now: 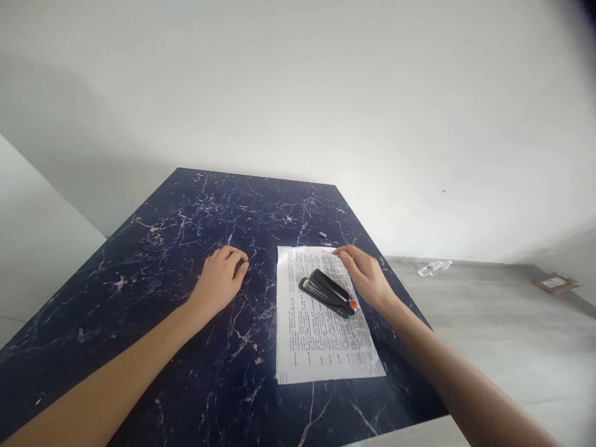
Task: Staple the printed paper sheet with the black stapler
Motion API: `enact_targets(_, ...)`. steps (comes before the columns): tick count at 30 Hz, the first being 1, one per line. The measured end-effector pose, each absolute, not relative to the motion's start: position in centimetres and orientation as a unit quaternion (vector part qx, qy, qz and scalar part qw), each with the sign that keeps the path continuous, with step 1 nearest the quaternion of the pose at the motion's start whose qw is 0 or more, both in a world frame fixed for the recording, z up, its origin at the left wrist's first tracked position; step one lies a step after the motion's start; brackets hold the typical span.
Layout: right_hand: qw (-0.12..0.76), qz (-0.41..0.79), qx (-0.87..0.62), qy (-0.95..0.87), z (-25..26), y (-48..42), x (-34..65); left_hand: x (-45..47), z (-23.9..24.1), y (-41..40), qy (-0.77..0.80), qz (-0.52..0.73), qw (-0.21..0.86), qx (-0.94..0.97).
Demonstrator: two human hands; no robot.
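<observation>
**Two hands resting on dark marble, a stapler lying on printed paper**

A person is leaning both bare forearms across a glossy, dark blue marble-patterned table (153,248), its smooth surface threaded with thin white veins. The left hand (221,276) is lying palm down on the bare tabletop, fingers curled loosely under and gripping nothing. The right hand (365,273) is resting on the far right part of a sheet of paper (316,329), fingers stretched nearly flat toward the sheet's top edge, holding nothing; whether the fingertips are pressing the paper down cannot be told.

The paper is a thin white rectangular sheet, densely covered in small printed text, lying flat near the table's right side, between the two hands. A black stapler (327,292) is sitting diagonally on the upper half of the sheet, just beside the right hand; it is long, narrow and matte, with a small orange-red tip at its nearer end. A tiny pale object (322,234) is lying on the table beyond the paper.
</observation>
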State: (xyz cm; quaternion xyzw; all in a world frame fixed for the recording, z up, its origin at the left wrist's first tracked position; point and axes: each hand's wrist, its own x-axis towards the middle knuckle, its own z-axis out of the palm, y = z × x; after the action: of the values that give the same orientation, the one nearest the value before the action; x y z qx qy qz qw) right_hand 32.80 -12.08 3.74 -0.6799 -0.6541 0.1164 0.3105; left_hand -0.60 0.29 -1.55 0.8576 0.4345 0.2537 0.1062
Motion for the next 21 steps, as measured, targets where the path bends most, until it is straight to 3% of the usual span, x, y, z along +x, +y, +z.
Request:
enact_targets(3,0.224,0.043,-0.680,-0.697,2.7,-8.5,33.8,-0.7,-1.4,0.3,0.437,0.252,0.106,0.857)
enact_targets(9,0.050,0.094,-0.701,-0.705,-1.2,-3.2,32.5,-0.8,-1.6,0.5,0.434,0.257,0.109,0.856)
enact_targets(13,0.041,0.081,-0.696,-0.712,-1.9,-2.2,31.0,-0.7,-1.7,0.7,0.442,0.278,0.116,0.845)
enact_targets(17,0.047,0.089,-0.663,-0.742,-1.3,-0.5,27.5,-1.4,-0.4,1.2,0.447,0.388,0.126,0.796)
enact_targets(21,0.058,0.099,-0.647,-0.753,-1.0,2.8,21.6,-2.5,2.0,0.6,0.448,0.492,0.039,0.745)
